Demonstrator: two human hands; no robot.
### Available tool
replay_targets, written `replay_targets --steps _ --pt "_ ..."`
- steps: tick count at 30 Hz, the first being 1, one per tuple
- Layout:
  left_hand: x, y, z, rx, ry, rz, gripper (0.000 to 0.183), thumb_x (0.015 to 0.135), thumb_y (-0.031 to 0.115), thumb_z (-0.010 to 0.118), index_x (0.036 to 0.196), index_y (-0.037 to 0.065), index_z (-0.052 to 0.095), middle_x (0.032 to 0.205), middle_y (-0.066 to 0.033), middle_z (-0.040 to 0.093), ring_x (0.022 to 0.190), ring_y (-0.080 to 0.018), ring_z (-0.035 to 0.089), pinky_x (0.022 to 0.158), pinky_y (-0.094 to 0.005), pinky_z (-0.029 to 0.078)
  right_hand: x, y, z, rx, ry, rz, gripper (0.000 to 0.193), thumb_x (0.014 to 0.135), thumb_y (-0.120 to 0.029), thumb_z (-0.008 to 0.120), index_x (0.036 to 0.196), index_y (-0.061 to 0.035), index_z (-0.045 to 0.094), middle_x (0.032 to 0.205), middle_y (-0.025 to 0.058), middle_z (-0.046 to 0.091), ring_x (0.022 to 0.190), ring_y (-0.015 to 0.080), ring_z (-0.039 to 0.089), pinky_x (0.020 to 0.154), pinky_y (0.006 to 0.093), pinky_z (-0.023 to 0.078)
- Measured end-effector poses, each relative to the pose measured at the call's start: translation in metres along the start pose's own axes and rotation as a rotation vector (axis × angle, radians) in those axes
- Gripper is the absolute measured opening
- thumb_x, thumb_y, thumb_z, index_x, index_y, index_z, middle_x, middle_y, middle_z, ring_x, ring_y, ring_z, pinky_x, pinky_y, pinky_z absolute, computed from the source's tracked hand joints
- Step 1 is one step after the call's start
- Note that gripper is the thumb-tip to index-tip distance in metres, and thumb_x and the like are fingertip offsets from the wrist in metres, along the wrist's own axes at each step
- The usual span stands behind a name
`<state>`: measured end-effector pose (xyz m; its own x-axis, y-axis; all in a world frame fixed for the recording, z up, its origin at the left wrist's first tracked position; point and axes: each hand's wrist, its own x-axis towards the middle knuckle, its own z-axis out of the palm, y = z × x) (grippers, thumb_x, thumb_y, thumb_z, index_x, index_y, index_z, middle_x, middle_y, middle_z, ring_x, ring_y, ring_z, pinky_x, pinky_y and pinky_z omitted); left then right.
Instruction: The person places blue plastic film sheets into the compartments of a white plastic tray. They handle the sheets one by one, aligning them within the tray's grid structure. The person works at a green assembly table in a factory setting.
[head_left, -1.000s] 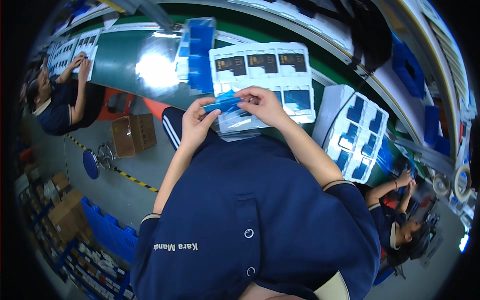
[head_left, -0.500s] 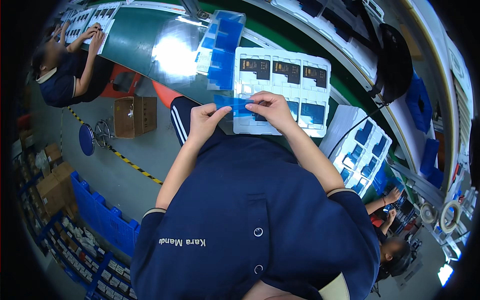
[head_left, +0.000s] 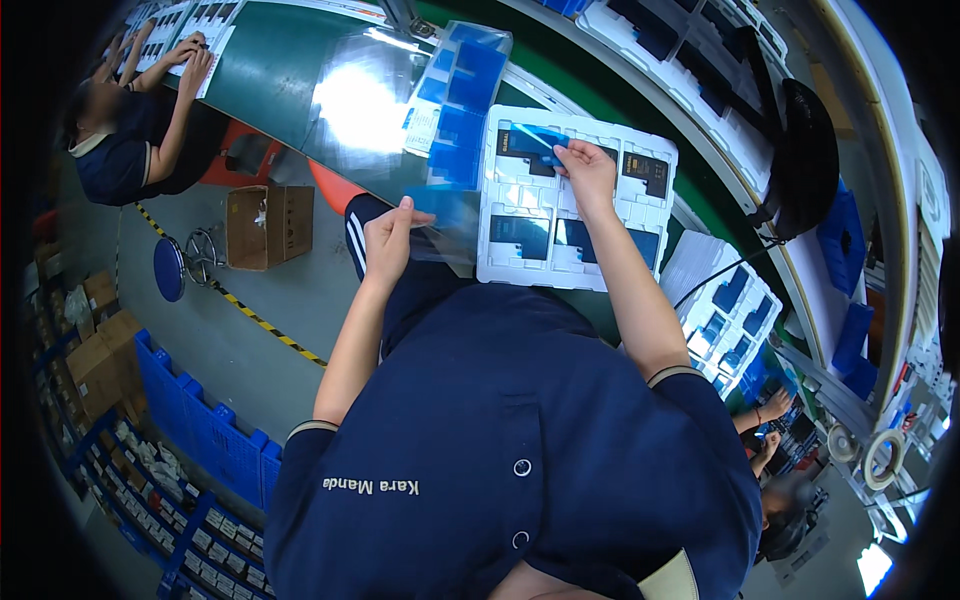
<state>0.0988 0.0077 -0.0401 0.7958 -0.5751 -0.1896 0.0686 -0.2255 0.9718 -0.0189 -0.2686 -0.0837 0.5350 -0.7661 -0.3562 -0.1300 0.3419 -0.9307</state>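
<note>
My right hand [head_left: 588,172] pinches a small blue film strip [head_left: 540,134] between thumb and fingers. It hangs over the top-left flat black battery [head_left: 508,143] in a white moulded tray [head_left: 487,262]. Another black battery [head_left: 645,176] lies bare in the top-right pocket, while my right hand and forearm partly cover the tray's middle. Blue film covers the lower batteries [head_left: 519,237]. Left of the tray, my left hand [head_left: 388,240] has its thumb and index finger apart with nothing visible between them. Close to its fingertips is a clear, bluish film sheet [head_left: 448,215].
Blue film sheets [head_left: 468,90] lie on the green table [head_left: 262,70], beside glossy clear sheets [head_left: 358,95]. Stacked white trays [head_left: 722,300] stand at right. Co-workers sit at far left and lower right. A cardboard box [head_left: 270,228] and stool [head_left: 170,268] stand on the floor.
My hands have moved apart. The right hand carried the blue film strip up and right over the top-left battery; the left hand shifted slightly left and its fingers opened.
</note>
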Motion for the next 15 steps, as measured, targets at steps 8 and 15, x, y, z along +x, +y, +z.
replay_targets --steps 8,15 --pt "0.007 -0.010 0.006 0.044 -0.034 -0.007 0.043 0.096 0.030 0.049 0.081 -0.005 0.069 0.076 -0.0118 0.069 0.073 -0.0121 0.063 0.072 -0.0252 0.047 -0.009 0.019 0.015 -0.205 0.104 -0.211 0.027 0.077 -0.002 0.071 0.102 0.0044 0.062 0.076 0.0033 0.062 0.065 0.0051 0.056 0.059 0.0188 0.048" --pt "0.009 -0.005 0.011 0.029 -0.045 -0.020 0.042 0.096 0.029 0.050 0.081 -0.005 0.069 0.076 -0.0112 0.069 0.073 -0.0112 0.062 0.071 -0.0245 0.047 -0.012 0.023 0.019 -0.249 0.156 -0.300 0.026 0.076 -0.003 0.071 0.099 0.0045 0.064 0.077 0.0048 0.063 0.063 0.0051 0.055 0.060 0.0188 0.046"
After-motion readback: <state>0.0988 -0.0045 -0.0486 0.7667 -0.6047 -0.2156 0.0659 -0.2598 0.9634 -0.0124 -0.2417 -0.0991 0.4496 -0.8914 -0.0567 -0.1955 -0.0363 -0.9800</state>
